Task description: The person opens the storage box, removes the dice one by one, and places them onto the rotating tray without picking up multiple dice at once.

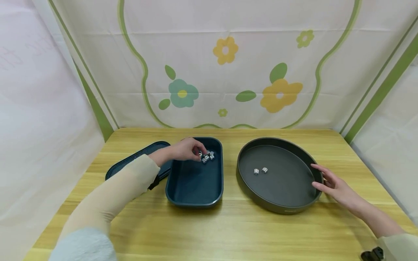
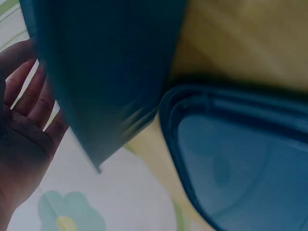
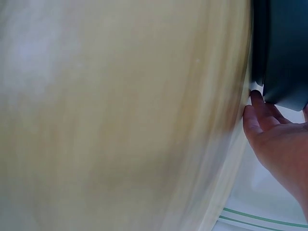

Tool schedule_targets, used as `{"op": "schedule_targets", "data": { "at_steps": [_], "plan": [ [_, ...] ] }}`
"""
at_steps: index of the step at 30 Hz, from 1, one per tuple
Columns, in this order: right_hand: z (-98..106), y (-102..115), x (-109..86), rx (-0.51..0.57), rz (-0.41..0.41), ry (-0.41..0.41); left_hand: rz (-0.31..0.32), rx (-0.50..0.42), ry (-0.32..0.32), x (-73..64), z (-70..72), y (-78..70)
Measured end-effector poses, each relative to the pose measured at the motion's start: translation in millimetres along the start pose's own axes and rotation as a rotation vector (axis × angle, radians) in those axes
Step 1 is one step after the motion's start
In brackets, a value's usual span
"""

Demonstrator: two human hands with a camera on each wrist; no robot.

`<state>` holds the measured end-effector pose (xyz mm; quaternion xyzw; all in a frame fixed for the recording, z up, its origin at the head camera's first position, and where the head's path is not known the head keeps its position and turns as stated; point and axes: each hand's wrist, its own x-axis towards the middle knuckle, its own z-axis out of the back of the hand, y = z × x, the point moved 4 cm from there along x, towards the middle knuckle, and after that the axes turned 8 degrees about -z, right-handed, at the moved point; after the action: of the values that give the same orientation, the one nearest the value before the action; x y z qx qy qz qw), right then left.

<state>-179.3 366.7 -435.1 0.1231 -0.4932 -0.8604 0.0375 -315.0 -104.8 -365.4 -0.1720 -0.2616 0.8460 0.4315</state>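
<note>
My left hand (image 1: 189,149) reaches into the deep blue rectangular container (image 1: 196,188), fingertips down at a cluster of white dice (image 1: 207,157) near its far end. One die lies by the thumb and index fingertips; whether they pinch it cannot be made out. The container's wall (image 2: 106,62) hides those fingertips in the left wrist view. To the right stands a round dark grey pan (image 1: 281,181) holding two white dice (image 1: 260,170). My right hand (image 1: 336,188) rests on the pan's right rim, thumb and index finger reaching over it, fingers loosely extended. In the right wrist view, other fingers (image 3: 264,115) touch the outer wall.
A blue lid (image 1: 130,159) lies left of the container, partly beneath my left forearm. All of this stands on a wooden table (image 1: 228,232). White cloth (image 1: 209,21) with printed flowers hangs behind, and pale cloth walls stand at both sides.
</note>
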Motion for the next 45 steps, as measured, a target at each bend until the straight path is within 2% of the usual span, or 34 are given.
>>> {"op": "schedule_targets", "data": {
  "at_steps": [7, 15, 29, 38, 41, 45],
  "plan": [
    [-1, -1, -0.5, 0.005, 0.008, -0.004, 0.027, 0.040, 0.014, 4.8, -15.7, 9.4],
    [-1, -2, -2.4, 0.007, 0.010, -0.002, 0.052, 0.039, 0.025, 9.1, -23.5, 16.7],
    [0, -2, -3.5, -0.005, 0.006, -0.013, 0.005, 0.042, 0.057, 14.4, -37.3, 17.8],
    [-2, -2, -2.6, 0.005, 0.009, -0.009, 0.014, 0.065, 0.060, 11.9, -30.9, 15.1],
    [-2, -2, -2.2, 0.011, 0.010, -0.005, 0.021, 0.062, 0.053, 10.4, -25.3, 10.0],
    [-3, -1, -1.3, 0.009, 0.011, -0.006, 0.001, 0.055, 0.034, 10.1, -16.1, -0.2]
  ]
}}
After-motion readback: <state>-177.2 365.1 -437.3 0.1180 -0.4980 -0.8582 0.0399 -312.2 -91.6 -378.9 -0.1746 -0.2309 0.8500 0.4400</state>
